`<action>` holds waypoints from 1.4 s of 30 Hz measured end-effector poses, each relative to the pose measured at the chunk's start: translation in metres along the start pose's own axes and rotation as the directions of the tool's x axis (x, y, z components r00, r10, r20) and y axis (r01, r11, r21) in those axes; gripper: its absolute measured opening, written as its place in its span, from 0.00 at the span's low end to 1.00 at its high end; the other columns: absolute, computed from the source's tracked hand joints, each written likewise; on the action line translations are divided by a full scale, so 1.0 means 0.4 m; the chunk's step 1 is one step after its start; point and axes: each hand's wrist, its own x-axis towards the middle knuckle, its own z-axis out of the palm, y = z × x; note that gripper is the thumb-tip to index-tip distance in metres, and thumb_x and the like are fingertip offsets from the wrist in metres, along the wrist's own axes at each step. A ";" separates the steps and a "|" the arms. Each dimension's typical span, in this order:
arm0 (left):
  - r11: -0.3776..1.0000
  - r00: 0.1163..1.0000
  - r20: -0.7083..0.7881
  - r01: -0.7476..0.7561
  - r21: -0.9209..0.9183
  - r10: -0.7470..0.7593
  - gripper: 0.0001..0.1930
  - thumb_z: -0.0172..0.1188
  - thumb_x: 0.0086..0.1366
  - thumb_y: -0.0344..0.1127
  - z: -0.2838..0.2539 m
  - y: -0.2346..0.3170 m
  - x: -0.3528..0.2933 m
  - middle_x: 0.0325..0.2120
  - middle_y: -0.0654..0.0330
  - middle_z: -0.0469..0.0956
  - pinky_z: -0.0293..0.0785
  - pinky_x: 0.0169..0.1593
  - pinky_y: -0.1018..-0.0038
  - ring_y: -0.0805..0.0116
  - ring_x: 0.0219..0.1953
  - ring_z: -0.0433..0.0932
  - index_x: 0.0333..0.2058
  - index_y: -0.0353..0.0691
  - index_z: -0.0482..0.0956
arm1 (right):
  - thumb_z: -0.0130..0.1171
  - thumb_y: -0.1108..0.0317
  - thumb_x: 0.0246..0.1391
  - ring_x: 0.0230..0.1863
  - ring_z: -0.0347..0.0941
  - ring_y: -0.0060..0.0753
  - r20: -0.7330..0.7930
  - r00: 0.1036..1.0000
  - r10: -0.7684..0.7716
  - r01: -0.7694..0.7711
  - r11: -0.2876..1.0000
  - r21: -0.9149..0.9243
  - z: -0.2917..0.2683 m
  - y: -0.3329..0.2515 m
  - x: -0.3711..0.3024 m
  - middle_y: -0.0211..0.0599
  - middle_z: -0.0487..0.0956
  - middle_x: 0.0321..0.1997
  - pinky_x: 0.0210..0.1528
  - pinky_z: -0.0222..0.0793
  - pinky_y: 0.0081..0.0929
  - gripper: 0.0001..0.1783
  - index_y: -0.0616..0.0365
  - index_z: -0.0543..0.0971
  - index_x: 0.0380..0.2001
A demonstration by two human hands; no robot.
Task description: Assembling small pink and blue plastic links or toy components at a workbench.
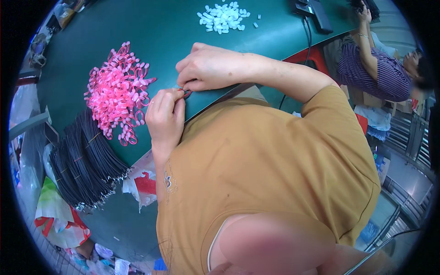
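Small reddish loop point(187, 94) pinched in both hands at near edge of green table point(169, 27)

Fine fingertip work is in hand, apparently the shaping or fastening of one loop. The loop is held just above the table, close to the body and right of the pink pile. By the left hand point(163, 114) it is gripped between thumb and fingertip, other fingers curled. By the right hand point(208, 68) it is met from above, thumb and forefinger closed down on it, other fingers bent; the exact contact is partly covered, and whether a small piece is also held cannot be told.

A heap of pink loops with pale pieces point(114, 94) is spread to the left, untouched. Small white plastic pieces point(223, 18) are scattered at the far side, well apart from both hands. Bundled black cords point(85, 158) are laid beside the pink heap.

For the next move, a steady left pinch and a small, precise push or pull by the right fingertips seem called for; slipping is judged the main risk on so small a part.
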 end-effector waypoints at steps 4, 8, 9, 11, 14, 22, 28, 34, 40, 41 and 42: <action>1.000 1.000 0.020 -0.019 0.014 0.018 0.09 0.70 0.63 0.17 -0.004 -0.007 -0.001 0.37 0.54 0.88 0.83 0.42 0.65 0.56 0.39 0.88 0.39 0.37 0.83 | 0.64 0.61 0.68 0.41 0.80 0.32 0.026 1.000 0.003 -0.002 0.999 -0.049 0.010 -0.007 0.002 0.26 0.79 0.35 0.59 0.66 0.41 0.07 0.48 0.89 0.40; 0.999 0.999 0.024 -0.034 0.009 0.033 0.09 0.69 0.62 0.17 -0.002 -0.007 0.003 0.37 0.54 0.88 0.83 0.42 0.65 0.55 0.39 0.88 0.39 0.37 0.83 | 0.63 0.61 0.69 0.41 0.80 0.32 0.050 0.999 -0.013 0.019 0.991 -0.132 0.009 -0.017 0.005 0.27 0.78 0.34 0.57 0.65 0.40 0.07 0.48 0.87 0.37; 0.999 0.999 0.024 -0.031 0.010 0.031 0.09 0.69 0.62 0.17 -0.003 -0.006 0.002 0.37 0.54 0.88 0.83 0.42 0.65 0.55 0.39 0.88 0.39 0.37 0.83 | 0.63 0.61 0.69 0.41 0.80 0.32 0.051 0.999 -0.014 0.021 0.991 -0.130 0.006 -0.022 0.006 0.27 0.78 0.34 0.57 0.65 0.40 0.07 0.48 0.87 0.37; 0.999 0.999 0.027 -0.033 0.007 0.033 0.09 0.69 0.62 0.17 -0.004 -0.006 0.002 0.37 0.54 0.88 0.83 0.43 0.65 0.55 0.39 0.88 0.38 0.36 0.83 | 0.63 0.61 0.69 0.41 0.80 0.31 0.096 0.995 -0.014 0.028 0.989 -0.144 -0.006 -0.033 0.008 0.27 0.78 0.34 0.55 0.64 0.39 0.08 0.47 0.86 0.35; 1.000 1.000 0.003 -0.031 -0.005 0.031 0.09 0.71 0.60 0.19 0.000 -0.001 0.004 0.35 0.57 0.86 0.81 0.42 0.61 0.54 0.38 0.86 0.36 0.38 0.81 | 0.62 0.61 0.69 0.41 0.80 0.32 0.135 0.991 -0.016 0.044 0.978 -0.206 -0.010 -0.041 0.012 0.27 0.77 0.34 0.53 0.63 0.38 0.08 0.46 0.86 0.35; 0.999 1.000 -0.004 -0.022 -0.024 0.022 0.09 0.70 0.60 0.18 0.002 0.002 0.006 0.34 0.57 0.86 0.81 0.42 0.61 0.55 0.37 0.86 0.35 0.38 0.81 | 0.64 0.63 0.68 0.43 0.81 0.34 -0.046 0.997 -0.067 0.058 0.983 -0.175 0.009 0.028 -0.038 0.27 0.80 0.37 0.56 0.65 0.40 0.05 0.45 0.86 0.42; 0.999 1.000 -0.009 -0.024 -0.023 0.024 0.09 0.71 0.60 0.19 0.001 -0.002 0.002 0.34 0.57 0.86 0.81 0.42 0.62 0.55 0.38 0.86 0.35 0.38 0.82 | 0.62 0.58 0.69 0.47 0.85 0.41 -0.366 0.909 0.199 -0.352 0.838 -0.417 -0.096 0.176 -0.092 0.30 0.85 0.42 0.54 0.71 0.48 0.09 0.43 0.89 0.44; 1.000 1.000 -0.006 -0.011 -0.023 0.011 0.09 0.70 0.60 0.19 -0.001 0.002 0.005 0.35 0.58 0.86 0.81 0.42 0.61 0.55 0.38 0.86 0.35 0.38 0.82 | 0.65 0.58 0.67 0.49 0.84 0.50 -0.310 0.935 0.173 -0.316 0.803 -0.505 -0.141 0.126 -0.074 0.40 0.85 0.47 0.53 0.74 0.53 0.11 0.49 0.89 0.45; 0.999 1.000 -0.005 0.004 -0.038 -0.005 0.09 0.70 0.60 0.19 0.000 0.000 0.001 0.35 0.58 0.86 0.80 0.42 0.61 0.55 0.38 0.86 0.36 0.39 0.82 | 0.66 0.60 0.66 0.49 0.83 0.51 -0.170 0.975 0.142 -0.215 0.790 -0.575 -0.125 0.149 -0.055 0.42 0.85 0.47 0.51 0.77 0.49 0.12 0.53 0.87 0.47; 0.999 1.000 -0.007 0.005 -0.039 -0.005 0.09 0.70 0.60 0.19 -0.001 0.000 0.000 0.35 0.58 0.86 0.80 0.42 0.61 0.55 0.38 0.86 0.36 0.39 0.82 | 0.66 0.64 0.67 0.45 0.83 0.45 -0.256 0.966 0.049 -0.172 0.858 -0.485 -0.116 0.155 -0.058 0.37 0.84 0.41 0.46 0.78 0.39 0.09 0.53 0.87 0.47; 0.999 1.000 -0.011 0.015 -0.037 -0.016 0.09 0.70 0.60 0.19 0.000 0.000 -0.001 0.35 0.58 0.86 0.80 0.42 0.61 0.55 0.38 0.86 0.36 0.39 0.82 | 0.66 0.64 0.67 0.45 0.83 0.45 -0.247 0.968 0.043 -0.162 0.861 -0.483 -0.110 0.143 -0.055 0.37 0.84 0.41 0.46 0.78 0.39 0.09 0.53 0.87 0.47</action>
